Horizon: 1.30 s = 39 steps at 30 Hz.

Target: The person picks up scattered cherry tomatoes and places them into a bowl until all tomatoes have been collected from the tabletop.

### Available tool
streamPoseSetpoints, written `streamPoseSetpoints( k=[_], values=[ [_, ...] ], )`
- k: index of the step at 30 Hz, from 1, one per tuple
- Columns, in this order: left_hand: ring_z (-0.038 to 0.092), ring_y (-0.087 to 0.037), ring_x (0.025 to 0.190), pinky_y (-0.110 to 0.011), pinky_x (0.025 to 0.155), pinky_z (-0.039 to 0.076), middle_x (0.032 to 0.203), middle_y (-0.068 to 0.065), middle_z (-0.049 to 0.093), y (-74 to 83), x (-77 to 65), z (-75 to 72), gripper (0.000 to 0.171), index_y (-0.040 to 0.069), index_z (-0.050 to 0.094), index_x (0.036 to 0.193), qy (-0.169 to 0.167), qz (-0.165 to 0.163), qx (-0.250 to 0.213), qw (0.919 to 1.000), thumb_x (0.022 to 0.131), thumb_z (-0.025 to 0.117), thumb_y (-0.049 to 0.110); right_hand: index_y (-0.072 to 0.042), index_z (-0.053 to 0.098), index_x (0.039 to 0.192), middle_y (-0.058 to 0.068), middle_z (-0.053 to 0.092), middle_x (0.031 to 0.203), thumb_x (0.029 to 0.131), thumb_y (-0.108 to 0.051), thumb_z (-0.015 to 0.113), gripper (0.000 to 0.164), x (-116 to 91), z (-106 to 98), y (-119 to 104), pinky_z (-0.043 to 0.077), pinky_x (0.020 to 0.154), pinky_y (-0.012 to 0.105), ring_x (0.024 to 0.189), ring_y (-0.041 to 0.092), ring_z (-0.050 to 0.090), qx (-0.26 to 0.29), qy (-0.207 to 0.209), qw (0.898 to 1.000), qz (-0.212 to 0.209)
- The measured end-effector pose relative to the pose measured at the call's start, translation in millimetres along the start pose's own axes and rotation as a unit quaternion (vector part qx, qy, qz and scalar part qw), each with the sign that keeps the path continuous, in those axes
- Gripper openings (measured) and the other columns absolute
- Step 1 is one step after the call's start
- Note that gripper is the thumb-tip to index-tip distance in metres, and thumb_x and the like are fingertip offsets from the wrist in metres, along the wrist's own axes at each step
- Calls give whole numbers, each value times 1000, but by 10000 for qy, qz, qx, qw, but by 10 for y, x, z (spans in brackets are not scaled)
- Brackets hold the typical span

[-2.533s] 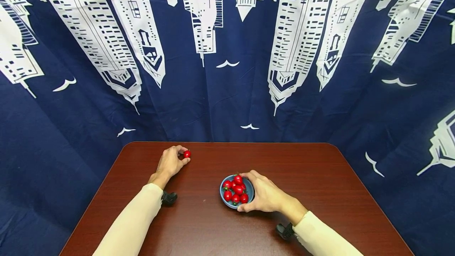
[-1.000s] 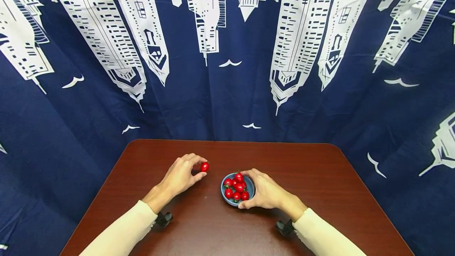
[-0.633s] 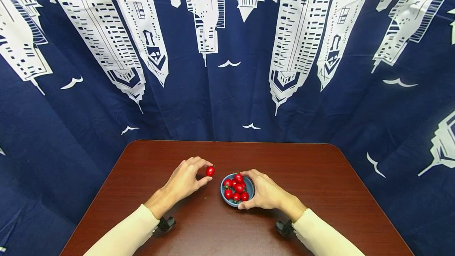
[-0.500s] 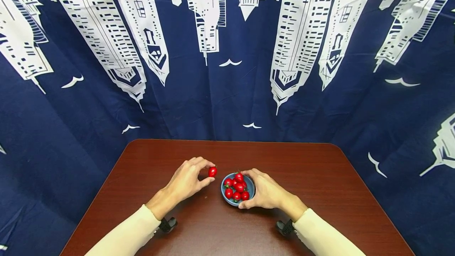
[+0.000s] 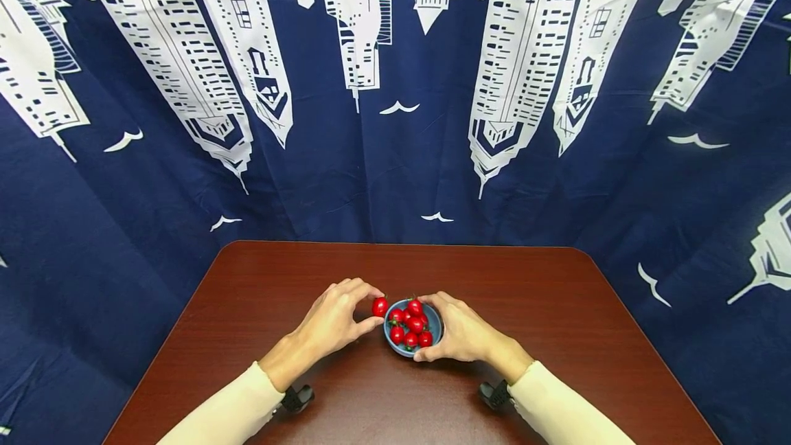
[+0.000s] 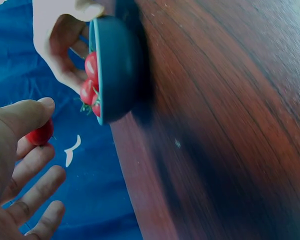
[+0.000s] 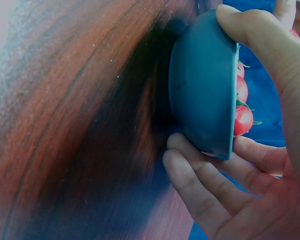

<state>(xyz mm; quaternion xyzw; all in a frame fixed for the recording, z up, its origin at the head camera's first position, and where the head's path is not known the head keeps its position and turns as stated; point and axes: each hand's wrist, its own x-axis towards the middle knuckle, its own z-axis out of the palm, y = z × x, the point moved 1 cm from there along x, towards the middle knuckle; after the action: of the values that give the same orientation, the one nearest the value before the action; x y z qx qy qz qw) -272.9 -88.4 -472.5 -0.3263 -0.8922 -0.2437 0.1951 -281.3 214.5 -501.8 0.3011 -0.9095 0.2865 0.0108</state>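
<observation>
My left hand pinches a red cherry tomato between thumb and fingers, right at the left rim of a small blue bowl. The same tomato shows under the thumb in the left wrist view, above the table's level. Several cherry tomatoes with green stems fill the bowl. From the right side, my right hand grips the bowl, thumb at the near rim and fingers round the far side. In the right wrist view, the bowl's side sits between thumb and fingers.
The bowl stands on a dark red-brown wooden table with rounded far corners. Behind it hangs a navy cloth printed with white buildings and birds. A black wrist device is strapped at the left wrist, another at the right.
My left hand has carried the cherry tomato from the table's far left, rightward and nearer, to the bowl's rim. My right hand has kept its hold on the bowl, which stays in place.
</observation>
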Motion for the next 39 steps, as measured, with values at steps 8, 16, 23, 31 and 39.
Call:
streamPoseSetpoints(
  k=[8,16,23,31,39],
  values=[
    [80,-16,102,-40,91,64,111,7,84,120,20,41,42,20,84,124,-84,108,-120,9998,90,104,32,-3,66,154,5,75,142,76,-58,107,103,14,-9,-21,68,109,42,121,21,78,-225,-190,9994,166],
    [77,-14,97,-39,91,66,111,6,84,207,35,129,42,20,83,123,-71,308,-206,9993,89,105,33,-3,65,154,4,75,139,76,-56,107,104,8,9,-16,69,107,42,119,21,78,-147,-213,9995,160],
    [71,-11,91,-34,85,62,111,6,84,250,35,201,41,21,83,123,-141,339,-205,9991,91,103,36,-5,65,155,3,75,138,76,-59,107,105,1,19,-9,68,105,40,118,20,77,-192,-201,9995,180],
    [80,-16,103,-39,89,64,116,6,85,253,32,256,41,20,83,124,-277,260,-120,9992,92,102,38,-5,64,155,3,75,136,76,-60,106,105,6,21,-18,68,104,39,117,19,77,-255,-160,9994,183],
    [80,-13,107,-41,93,66,116,5,85,278,67,247,42,20,83,126,-223,321,-47,9992,93,101,38,-5,65,154,3,75,135,76,-60,106,104,4,25,-14,68,103,38,115,19,77,-255,-104,9996,106]
  ],
)
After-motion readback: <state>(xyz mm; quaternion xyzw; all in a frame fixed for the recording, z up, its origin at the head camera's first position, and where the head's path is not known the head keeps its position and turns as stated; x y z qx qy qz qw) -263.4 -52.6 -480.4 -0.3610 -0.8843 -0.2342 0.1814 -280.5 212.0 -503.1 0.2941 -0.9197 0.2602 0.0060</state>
